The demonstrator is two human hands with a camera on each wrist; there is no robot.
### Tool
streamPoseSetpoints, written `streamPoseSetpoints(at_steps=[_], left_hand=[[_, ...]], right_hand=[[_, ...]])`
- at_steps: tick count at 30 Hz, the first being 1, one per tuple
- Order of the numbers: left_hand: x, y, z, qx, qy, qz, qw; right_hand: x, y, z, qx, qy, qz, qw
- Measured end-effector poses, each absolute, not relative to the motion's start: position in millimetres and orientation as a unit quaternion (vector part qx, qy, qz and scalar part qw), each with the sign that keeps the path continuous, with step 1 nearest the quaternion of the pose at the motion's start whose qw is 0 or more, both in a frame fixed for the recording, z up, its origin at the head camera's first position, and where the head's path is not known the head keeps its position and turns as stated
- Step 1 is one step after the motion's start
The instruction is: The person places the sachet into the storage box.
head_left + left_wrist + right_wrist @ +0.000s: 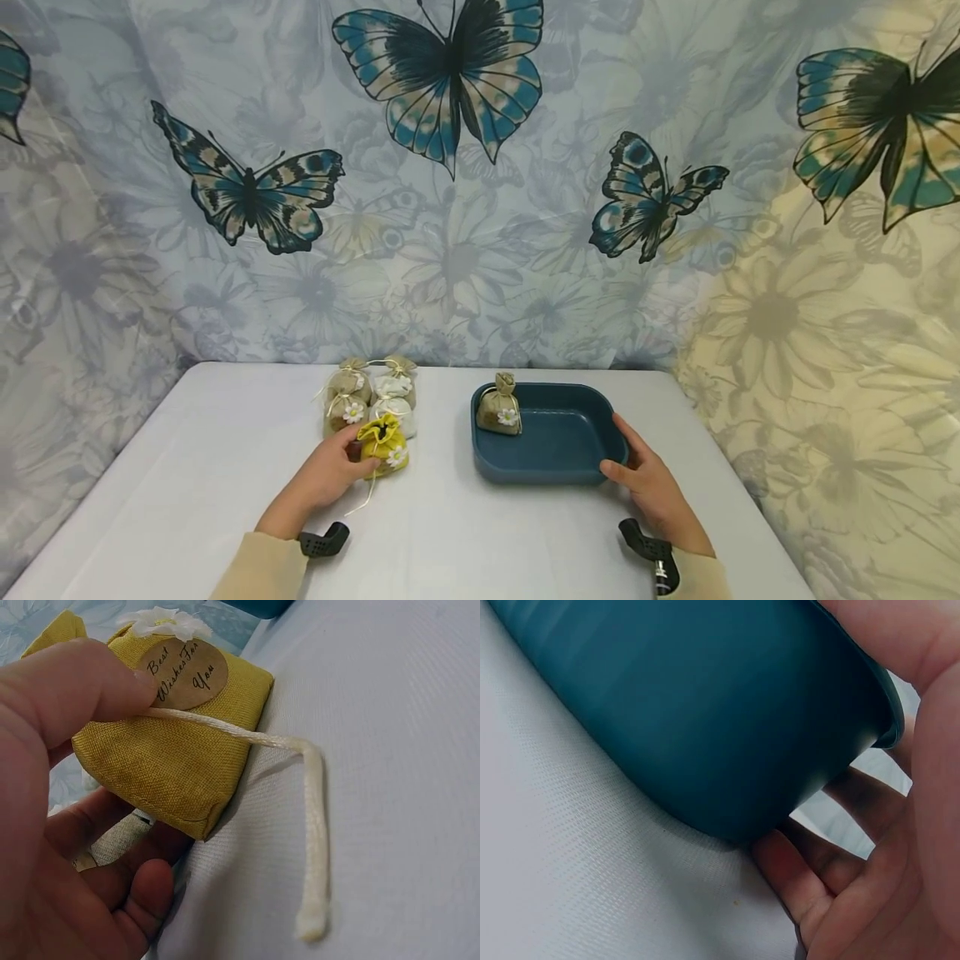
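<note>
My left hand (334, 467) holds a yellow drawstring pouch (384, 454), the thumb pressed on its front. In the left wrist view the yellow pouch (172, 761) shows a round "Best Wishes For You" label (187, 673), a white flower and a loose cream cord (247, 733). My right hand (651, 482) grips the right end of a dark teal basin (555, 477), thumb over the rim. The right wrist view shows the basin's outer wall (705, 712) resting on the cloth, fingers behind it. A beige pouch (501, 408) with a white flower stands inside the basin's left end.
Beige pouches (347, 408) and white pouches (394, 400) stand close together just behind the yellow one. White cloth covers the table (465, 542). A butterfly-patterned curtain (457, 267) hangs along the table's back edge.
</note>
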State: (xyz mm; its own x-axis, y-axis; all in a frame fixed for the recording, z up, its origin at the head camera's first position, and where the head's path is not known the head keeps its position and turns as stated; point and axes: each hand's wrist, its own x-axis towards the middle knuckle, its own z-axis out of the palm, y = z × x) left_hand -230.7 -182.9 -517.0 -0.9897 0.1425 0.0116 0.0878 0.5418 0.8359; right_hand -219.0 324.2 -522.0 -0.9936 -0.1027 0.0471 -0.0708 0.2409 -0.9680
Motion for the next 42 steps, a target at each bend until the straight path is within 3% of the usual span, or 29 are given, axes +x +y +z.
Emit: streamPoseSetpoints(at_steps=[15, 23, 42], left_hand=[[-228, -176, -513, 0.076, 0.875, 0.477, 0.028], [-224, -169, -507, 0.141, 0.871, 0.471, 0.018], [-243, -138, -462, 0.220, 0.830, 0.510, 0.061]], right_hand=[[-220, 325, -521, -0.052, 0.786, -0.616, 0.010], [-218, 323, -522, -0.056, 0.776, -0.628, 0.015], [-219, 324, -523, -0.048, 0.777, -0.628, 0.004]])
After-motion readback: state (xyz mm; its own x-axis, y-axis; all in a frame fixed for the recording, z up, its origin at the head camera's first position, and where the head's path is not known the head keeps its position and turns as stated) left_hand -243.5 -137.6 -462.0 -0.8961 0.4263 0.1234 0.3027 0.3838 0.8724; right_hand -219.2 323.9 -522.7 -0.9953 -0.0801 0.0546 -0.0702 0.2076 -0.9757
